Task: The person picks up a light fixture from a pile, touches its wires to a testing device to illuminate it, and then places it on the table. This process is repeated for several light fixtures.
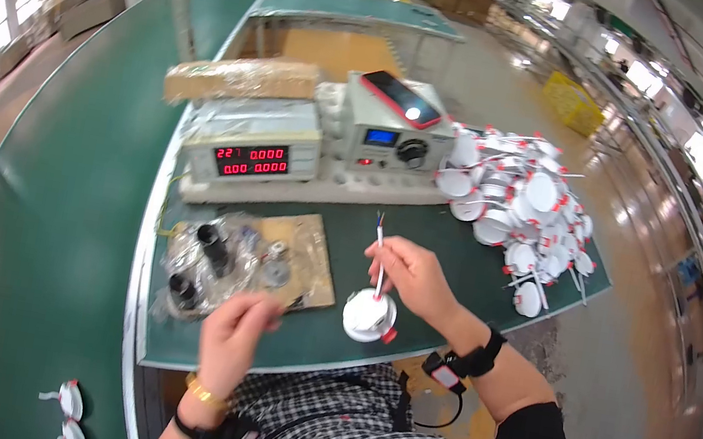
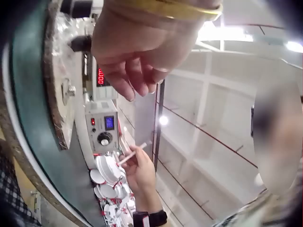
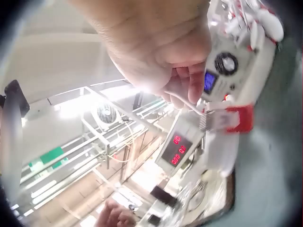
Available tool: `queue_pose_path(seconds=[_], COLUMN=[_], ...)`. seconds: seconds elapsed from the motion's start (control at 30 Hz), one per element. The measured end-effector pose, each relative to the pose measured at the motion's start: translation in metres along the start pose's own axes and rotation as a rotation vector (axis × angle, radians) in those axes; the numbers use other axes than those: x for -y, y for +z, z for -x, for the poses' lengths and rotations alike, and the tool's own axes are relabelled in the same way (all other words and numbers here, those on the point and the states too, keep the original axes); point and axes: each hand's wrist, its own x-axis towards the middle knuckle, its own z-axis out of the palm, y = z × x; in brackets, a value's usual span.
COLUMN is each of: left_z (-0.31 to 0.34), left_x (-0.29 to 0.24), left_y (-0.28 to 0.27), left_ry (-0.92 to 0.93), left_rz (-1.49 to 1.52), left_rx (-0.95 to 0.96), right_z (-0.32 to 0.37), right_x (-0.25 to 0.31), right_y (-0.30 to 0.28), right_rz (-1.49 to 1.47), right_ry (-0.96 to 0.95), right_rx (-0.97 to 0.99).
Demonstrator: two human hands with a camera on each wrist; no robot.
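My right hand (image 1: 418, 279) pinches the white cable (image 1: 379, 282) of a round white downlight (image 1: 365, 318). The lamp hangs below the fingers, over the near part of the green tabletop, and a red clip shows at its rim. Thin coloured wire ends (image 1: 380, 219) stick up above the hand. In the right wrist view, a metal spring (image 3: 204, 121) and a red tab (image 3: 245, 118) show on the lamp's side. My left hand (image 1: 229, 339) holds nothing, its fingers loosely bent, near the front edge of a plastic-wrapped board (image 1: 322, 261) that bears black cylinders (image 1: 215, 245) and a metal fitting.
Behind the board stand a power meter (image 1: 252, 160) with red digits and a grey control box (image 1: 392, 145) with a knob; a phone (image 1: 400, 99) lies on the box. Many similar downlights (image 1: 513, 200) are heaped at the right. A green conveyor (image 1: 68, 191) runs along the left.
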Motion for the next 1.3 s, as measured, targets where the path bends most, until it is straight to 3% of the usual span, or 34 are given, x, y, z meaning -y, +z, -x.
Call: queue_pose_path(seconds=[0.07,0.13,0.17,0.23,0.37,0.5,0.57,0.63,0.7,0.73,0.77,0.83,0.9,0.97,1.07,1.17,1.23,1.3], left_z=[-0.022,-0.036,-0.04,-0.046,-0.041,-0.03,-0.028,-0.019,-0.002,0.008,0.017,0.029,0.03,0.026,0.025,0.023,0.021,0.019], left_x=[-0.007,-0.011,-0.006,0.001,0.01,0.018,0.019,0.036,0.052,0.053,0.055,0.056,0.055,0.056,0.058,0.061,0.064,0.07], left_y=[0.016,0.027,0.025,0.023,0.018,0.013,0.011,0.004,0.0,-0.003,-0.003,0.0,0.01,0.014,0.016,0.017,0.018,0.022], left_ry=[0.412,0.59,0.576,0.727,0.714,0.545,0.275,0.232,-0.246,-0.359,-0.358,-0.472,-0.508,-0.393,-0.388,-0.397,-0.405,-0.477], left_rz=[-0.433,-0.585,-0.598,-0.702,-0.744,-0.707,-0.386,-0.338,0.335,0.408,0.409,0.646,0.603,0.434,0.433,0.413,0.398,0.522], left_rx=[0.046,0.019,0.008,0.024,-0.043,-0.024,-0.009,0.005,0.038,0.089,0.088,0.31,0.302,0.303,0.278,0.297,0.309,0.359], right_z=[0.011,0.02,0.023,0.027,0.031,0.03,0.029,0.025,0.022,0.022,0.021,0.02,0.019,0.019,0.018,0.013,0.005,-0.006], right_x=[0.003,0.001,0.001,0.004,0.008,0.009,0.007,0.008,0.013,0.015,0.015,0.015,0.012,0.011,0.014,0.016,0.014,0.0], right_y=[0.033,0.057,0.065,0.074,0.081,0.091,0.095,0.093,0.09,0.087,0.087,0.088,0.092,0.094,0.095,0.093,0.092,0.094], right_rz=[-0.077,-0.088,-0.099,-0.135,-0.165,-0.176,-0.203,-0.229,-0.191,-0.134,-0.133,-0.084,-0.073,-0.059,-0.02,-0.084,0.09,0.227], right_ry=[0.066,0.043,0.044,0.105,0.082,0.057,-0.004,-0.041,-0.126,-0.148,-0.147,-0.194,-0.201,-0.211,-0.217,-0.112,0.014,-0.051], right_rx=[0.11,0.167,0.184,0.225,0.198,0.154,0.07,0.043,-0.089,-0.065,-0.064,-0.089,-0.088,-0.092,-0.101,-0.115,-0.118,-0.126])
